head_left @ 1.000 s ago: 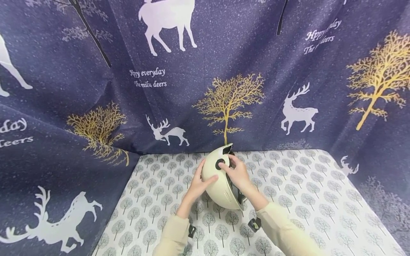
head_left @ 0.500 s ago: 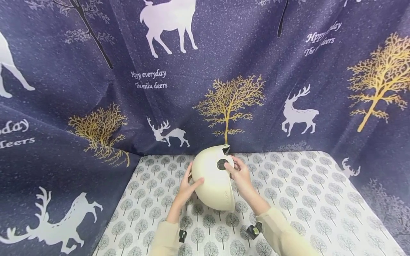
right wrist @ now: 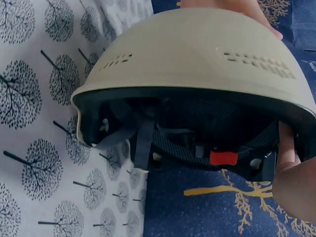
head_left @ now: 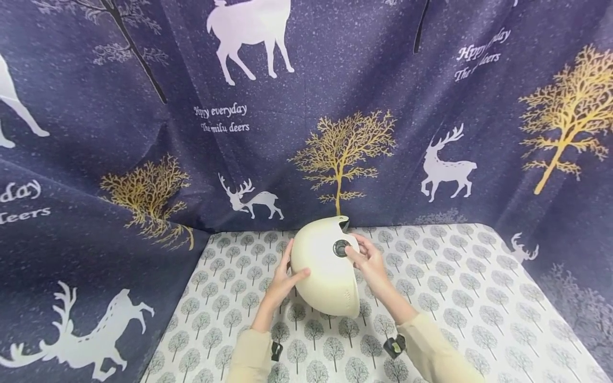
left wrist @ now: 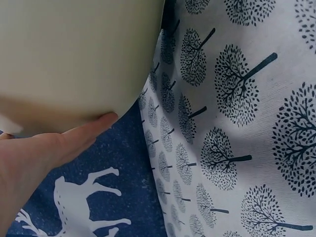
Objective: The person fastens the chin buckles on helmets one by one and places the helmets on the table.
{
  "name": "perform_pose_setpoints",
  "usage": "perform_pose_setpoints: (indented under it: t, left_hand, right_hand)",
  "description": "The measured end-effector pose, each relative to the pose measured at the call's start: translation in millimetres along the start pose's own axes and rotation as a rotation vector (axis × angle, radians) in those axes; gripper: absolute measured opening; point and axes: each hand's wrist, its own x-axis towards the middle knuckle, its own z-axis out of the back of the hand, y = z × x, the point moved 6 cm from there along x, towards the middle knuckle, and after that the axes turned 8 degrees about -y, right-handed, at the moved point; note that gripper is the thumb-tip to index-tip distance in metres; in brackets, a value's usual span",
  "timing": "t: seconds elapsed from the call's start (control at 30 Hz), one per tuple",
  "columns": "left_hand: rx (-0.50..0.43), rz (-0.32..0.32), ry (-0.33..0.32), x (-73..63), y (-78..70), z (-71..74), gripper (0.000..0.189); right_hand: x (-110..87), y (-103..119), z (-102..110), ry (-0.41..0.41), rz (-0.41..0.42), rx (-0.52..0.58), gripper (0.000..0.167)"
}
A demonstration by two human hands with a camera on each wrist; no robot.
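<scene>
A cream helmet (head_left: 321, 266) is held between both hands, tilted so its opening points right. My left hand (head_left: 281, 282) cups the rounded shell on its left, thumb on the near side; in the left wrist view its fingers (left wrist: 89, 133) lie along the shell. My right hand (head_left: 372, 266) pinches the rim, its thumb by a round black disc (head_left: 341, 248) and its fingers reaching inside. The right wrist view shows the dark lining, black straps (right wrist: 143, 143), a red buckle piece (right wrist: 223, 157) and rows of vent slots (right wrist: 261, 65).
The table is covered with a white cloth (head_left: 460, 298) printed with grey trees. A dark blue curtain (head_left: 306, 96) with deer and golden trees hangs behind the table and along its sides. Small black devices (head_left: 395, 346) sit at the wrists.
The helmet has turned, so its side shell faces me and its opening has gone from the head view. Both hands stayed on it, shifting left and then slightly back to the right.
</scene>
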Motion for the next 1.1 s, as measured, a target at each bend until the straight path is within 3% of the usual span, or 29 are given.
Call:
perform_pose_setpoints:
  t: [0.17, 0.27, 0.47, 0.53, 0.63, 0.83, 0.97, 1.1]
  left_hand:
    - [0.020, -0.004, -0.011, 0.4, -2.4, -0.2, 0.094]
    - [0.031, -0.009, -0.017, 0.3, -3.0, -0.7, 0.093]
    - [0.039, 0.015, -0.043, 4.1, -5.4, -5.9, 0.092]
    - [0.038, 0.008, -0.042, 7.6, -8.4, -9.7, 0.091]
    - [0.046, -0.001, -0.036, 12.5, -14.5, -16.8, 0.091]
    - [0.135, -0.004, -0.042, 17.3, -28.3, -35.6, 0.095]
    - [0.180, 0.003, -0.047, 18.1, -28.1, -42.4, 0.095]
    - [0.169, -0.003, -0.048, 17.9, -22.3, -43.6, 0.095]
  right_hand:
    - [1.4, 1.2, 3.1, 0.021, 0.041, -0.033, 0.050]
    - [4.0, 3.1, 7.3, 0.029, 0.094, -0.132, 0.048]
    - [9.8, 20.0, 22.3, -0.063, 0.314, -0.413, 0.047]
    - [11.3, 30.3, 26.4, -0.098, 0.403, -0.454, 0.048]
    - [13.5, 42.7, 26.2, -0.073, 0.467, -0.516, 0.052]
    - [16.9, 46.7, 14.6, 0.041, 0.446, -0.686, 0.063]
    - [16.9, 42.5, 15.9, 0.027, 0.441, -0.745, 0.065]
    - [17.7, 39.7, 22.1, 0.006, 0.440, -0.735, 0.065]
